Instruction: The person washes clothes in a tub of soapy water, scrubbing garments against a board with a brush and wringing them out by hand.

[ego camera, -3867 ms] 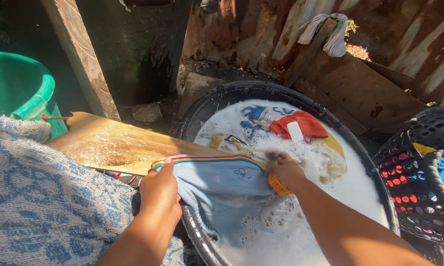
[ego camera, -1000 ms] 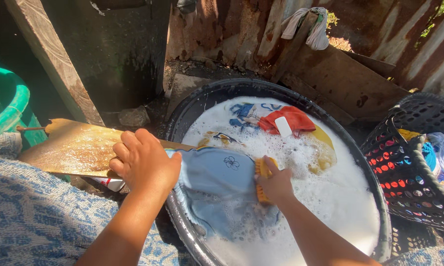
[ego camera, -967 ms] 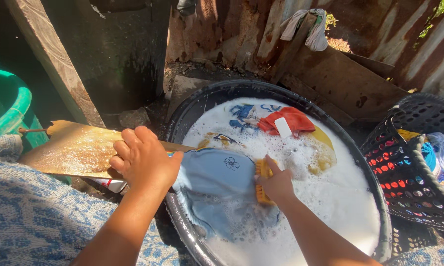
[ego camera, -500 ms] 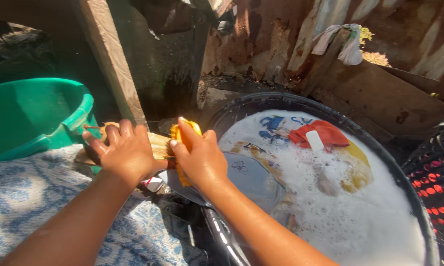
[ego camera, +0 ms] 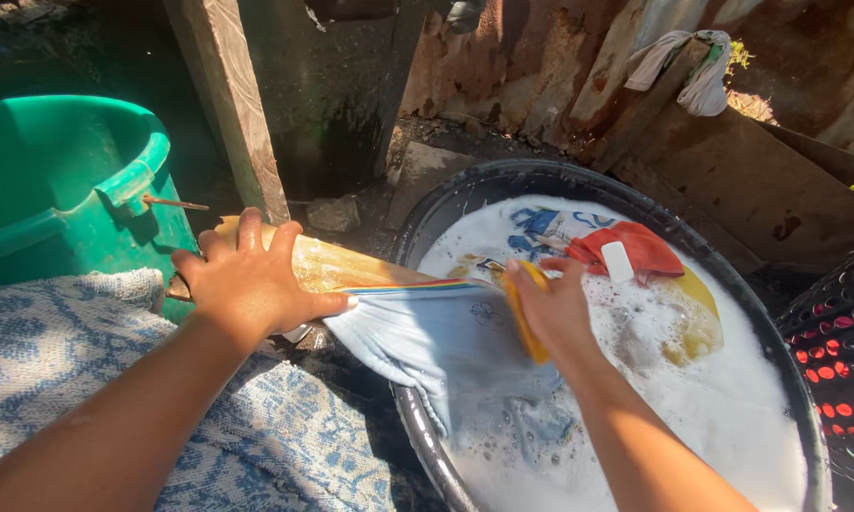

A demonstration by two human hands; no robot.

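Two hands worked mid-frame. Fingers of the left hand (ego camera: 251, 284) lay spread, pressing the pale blue garment (ego camera: 427, 332) against the wet wooden board (ego camera: 341, 267). The right hand (ego camera: 552, 308) clenched a yellow brush (ego camera: 524, 313) on the cloth. Rainbow-striped along its top edge and bearing a small flower outline, it draped from the board into the black basin (ego camera: 465, 190) of suds, lower centre.

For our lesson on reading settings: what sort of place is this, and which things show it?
Probably an outdoor hand-laundry spot in a yard: a black basin of suds, a wet washboard plank, and rusty metal sheeting behind.
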